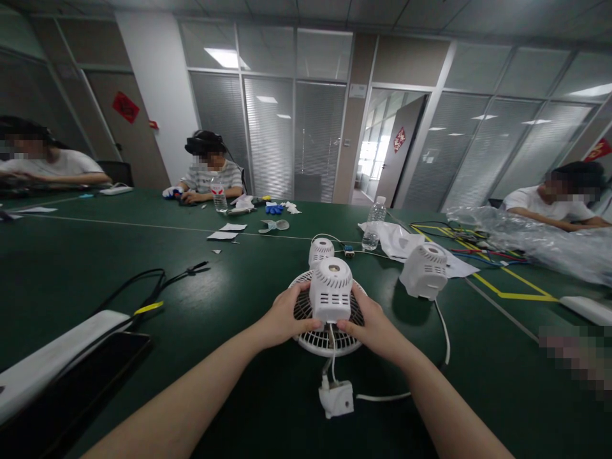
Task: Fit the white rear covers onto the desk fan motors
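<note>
- Over the round white ribbed plastic grille (333, 351) lying on the dark green tabletop (215, 344), a white plastic housing with slotted vents and a rounded top (331, 294) stands upright between two bare hands; whether it rests on the grille cannot be told.
- At the grille's left side, the left hand (285, 317) is clamped on the housing's left flank, thumb at its lower front edge.
- At the grille's right side, the right hand (375, 323) grips the opposite flank, its thumb likewise at the lower front.
- Just on the near side of the grille lies a small white plastic box (336, 400), with a thin white cable (333, 363) running between it and the housing.
- Directly beyond the grille is a smaller-looking white vented housing (320, 250), partly hidden by the held one.
- To the right of the grille and somewhat farther off, another white vented housing (424, 272) stands on the tabletop.
- Beyond the grille, toward the right, stands a clear plastic bottle (373, 226).
- Well left of the grille lies a flat black slab (95, 376) beside a long white plastic bar (57, 357).
</note>
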Tool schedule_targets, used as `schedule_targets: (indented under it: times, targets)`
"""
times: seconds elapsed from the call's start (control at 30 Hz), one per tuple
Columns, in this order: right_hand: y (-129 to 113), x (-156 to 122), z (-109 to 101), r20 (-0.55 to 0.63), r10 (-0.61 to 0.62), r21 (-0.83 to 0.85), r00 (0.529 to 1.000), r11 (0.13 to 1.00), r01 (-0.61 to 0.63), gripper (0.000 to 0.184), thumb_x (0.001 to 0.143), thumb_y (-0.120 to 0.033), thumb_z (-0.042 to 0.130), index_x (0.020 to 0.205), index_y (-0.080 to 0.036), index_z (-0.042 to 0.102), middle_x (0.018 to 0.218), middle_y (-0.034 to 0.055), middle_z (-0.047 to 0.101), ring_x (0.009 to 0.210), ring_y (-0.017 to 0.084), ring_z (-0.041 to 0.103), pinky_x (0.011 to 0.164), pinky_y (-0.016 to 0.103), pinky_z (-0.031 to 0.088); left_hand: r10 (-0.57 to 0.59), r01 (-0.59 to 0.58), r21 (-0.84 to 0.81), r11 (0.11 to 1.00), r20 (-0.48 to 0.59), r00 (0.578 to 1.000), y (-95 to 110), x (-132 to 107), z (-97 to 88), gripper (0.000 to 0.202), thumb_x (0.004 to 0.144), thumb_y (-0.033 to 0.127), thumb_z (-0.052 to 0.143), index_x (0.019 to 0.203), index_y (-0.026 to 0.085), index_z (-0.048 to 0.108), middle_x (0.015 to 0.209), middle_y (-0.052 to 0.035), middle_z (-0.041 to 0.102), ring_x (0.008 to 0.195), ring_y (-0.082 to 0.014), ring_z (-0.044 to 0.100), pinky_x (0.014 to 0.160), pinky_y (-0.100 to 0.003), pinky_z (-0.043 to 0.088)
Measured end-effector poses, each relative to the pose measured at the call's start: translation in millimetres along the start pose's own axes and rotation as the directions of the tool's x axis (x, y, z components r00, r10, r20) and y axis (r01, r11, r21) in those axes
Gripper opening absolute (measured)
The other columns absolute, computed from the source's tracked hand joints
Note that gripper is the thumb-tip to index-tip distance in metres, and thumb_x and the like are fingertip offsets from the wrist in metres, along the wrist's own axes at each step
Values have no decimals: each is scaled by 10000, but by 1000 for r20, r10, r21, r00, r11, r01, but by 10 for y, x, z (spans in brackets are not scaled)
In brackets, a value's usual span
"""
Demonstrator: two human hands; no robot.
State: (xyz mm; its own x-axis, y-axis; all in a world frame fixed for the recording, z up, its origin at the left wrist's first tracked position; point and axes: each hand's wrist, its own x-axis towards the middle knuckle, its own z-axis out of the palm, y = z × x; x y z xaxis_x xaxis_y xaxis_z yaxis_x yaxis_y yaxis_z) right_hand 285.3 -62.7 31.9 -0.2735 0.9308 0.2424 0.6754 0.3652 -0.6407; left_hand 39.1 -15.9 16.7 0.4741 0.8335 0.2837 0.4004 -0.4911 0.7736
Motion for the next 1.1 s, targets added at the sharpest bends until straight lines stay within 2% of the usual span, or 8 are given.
schedule_targets:
  times: [0.1,0.2,0.47,0.67,0.83,0.97,1.1]
  targets:
    - [43,2,45,-15,12,-55,1000,998,-13,1000,815,-529,636,1549,-242,21,1602,131,215,1463,339,220,1155,591,166,7,-7,-8,1000,15,1000,-19,4,-15,808,673,505,775,1345,206,442,1367,-136,539,1252,-347,519,1049,-547,410]
    - [61,6,57,-3,8,-74,1000,997,-9,1039,811,-552,627,1548,-223,-26,1610,140,180,1468,333,207,1158,582,158,15,-16,22,1000,10,1000,-41,6,-13,814,682,519,769,1351,200,431,1367,-139,535,1245,-342,523,1038,-539,421]
    - [71,8,65,-4,-7,-90,1000,996,7,994,786,-494,677,1546,-248,85,1577,128,287,1449,332,260,1154,573,176,90,-88,101,991,-15,996,-107,21,47,828,708,526,737,1399,216,400,1406,-122,511,1281,-334,489,1083,-504,378]
    - [74,17,52,-13,-14,-62,1000,998,13,964,775,-447,699,1537,-262,138,1551,120,344,1429,335,304,1150,585,186,51,-49,173,984,-9,999,-129,14,82,847,727,547,709,1434,245,354,1455,-131,458,1331,-368,428,1107,-575,314]
    - [22,16,38,-36,-13,-54,999,998,11,929,779,-460,697,1526,-241,191,1519,125,398,1411,347,335,1145,583,213,47,-47,165,985,2,999,-97,9,77,840,730,552,705,1429,237,362,1447,-129,467,1321,-369,438,1104,-563,323]
    - [-34,21,15,-44,2,-3,999,1000,-2,846,781,-408,699,1499,-267,273,1487,105,449,1390,352,373,1141,576,245,53,-52,165,985,-7,999,-73,3,75,825,724,532,716,1420,246,376,1447,-120,470,1319,-366,439,1104,-559,323]
    - [-74,22,-6,-41,-6,32,999,999,7,813,777,-376,702,1482,-263,313,1473,102,468,1382,355,386,1133,569,276,64,-60,197,979,-10,998,-86,-11,82,859,739,548,702,1451,230,341,1510,-122,393,1376,-363,368,1136,-548,290]
